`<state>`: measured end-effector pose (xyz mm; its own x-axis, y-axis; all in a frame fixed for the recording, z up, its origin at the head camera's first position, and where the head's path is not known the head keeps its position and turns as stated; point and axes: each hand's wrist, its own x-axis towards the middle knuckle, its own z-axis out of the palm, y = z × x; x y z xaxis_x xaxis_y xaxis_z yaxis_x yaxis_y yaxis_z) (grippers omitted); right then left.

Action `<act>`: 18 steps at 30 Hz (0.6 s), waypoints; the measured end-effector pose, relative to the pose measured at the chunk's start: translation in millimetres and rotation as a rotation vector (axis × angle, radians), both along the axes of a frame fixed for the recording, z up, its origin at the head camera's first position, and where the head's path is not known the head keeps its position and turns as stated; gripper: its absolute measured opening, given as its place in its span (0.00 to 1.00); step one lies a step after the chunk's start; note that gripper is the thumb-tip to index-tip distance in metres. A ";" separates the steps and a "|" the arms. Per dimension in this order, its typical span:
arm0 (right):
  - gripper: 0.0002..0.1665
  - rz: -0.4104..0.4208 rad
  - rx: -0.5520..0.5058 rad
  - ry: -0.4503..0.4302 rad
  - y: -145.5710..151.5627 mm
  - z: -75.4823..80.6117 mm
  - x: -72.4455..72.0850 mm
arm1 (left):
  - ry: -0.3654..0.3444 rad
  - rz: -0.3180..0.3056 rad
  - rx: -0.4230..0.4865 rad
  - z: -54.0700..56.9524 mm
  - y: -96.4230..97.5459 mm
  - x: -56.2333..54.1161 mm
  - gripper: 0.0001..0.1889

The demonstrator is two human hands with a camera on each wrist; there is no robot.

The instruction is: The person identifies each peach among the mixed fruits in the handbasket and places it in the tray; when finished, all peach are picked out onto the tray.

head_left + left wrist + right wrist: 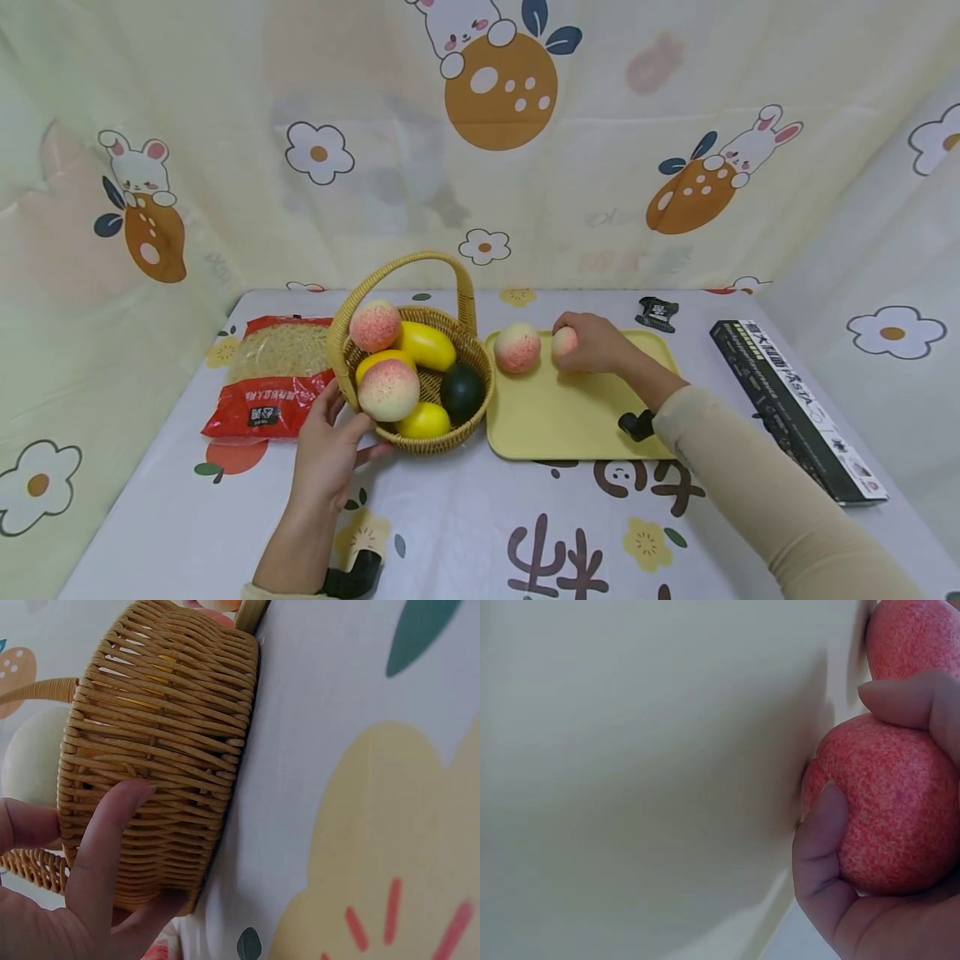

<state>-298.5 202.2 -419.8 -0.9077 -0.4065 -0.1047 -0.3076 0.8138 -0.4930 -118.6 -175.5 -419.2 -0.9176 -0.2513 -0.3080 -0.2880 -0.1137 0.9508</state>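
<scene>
On the left stands a wicker basket [471,435] with a tall handle. It holds two peaches [388,390], several yellow fruits [427,346] and a dark green avocado-like fruit [462,392]. My left hand [330,454] grips the basket's near left side; its thumb [112,832] presses the woven wall in the left wrist view. Over the far part of a yellow tray [570,421], my right hand [600,348] grips a pink-speckled peach [900,810], thumb and fingers curled round it. Another peach [517,348] sits on the tray, left of that hand.
A red and clear bag of grain [262,408] lies left of the basket. A long black pasta box [795,408] lies at the right edge of the table. Behind the tray is a small black packet [657,313]. A printed curtain [375,233] hangs behind.
</scene>
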 end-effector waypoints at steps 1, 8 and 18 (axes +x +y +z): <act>0.32 0.008 0.007 0.013 -0.3 -0.1 0.3 | -0.001 0.000 0.000 -0.1 0.0 0.2 0.46; 0.33 0.017 0.021 0.038 -4.4 -2.6 1.8 | -0.013 0.001 -0.007 -2.1 -1.4 0.0 0.47; 0.35 0.025 0.000 0.030 -0.8 -1.8 9.8 | -0.007 -0.001 -0.007 -2.9 0.1 2.0 0.47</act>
<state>-288.7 201.4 -421.6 -0.9001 -0.4286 -0.0780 -0.3419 0.8059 -0.4834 -116.6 -175.3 -422.1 -0.9159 -0.2521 -0.3123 -0.2946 -0.1064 0.9497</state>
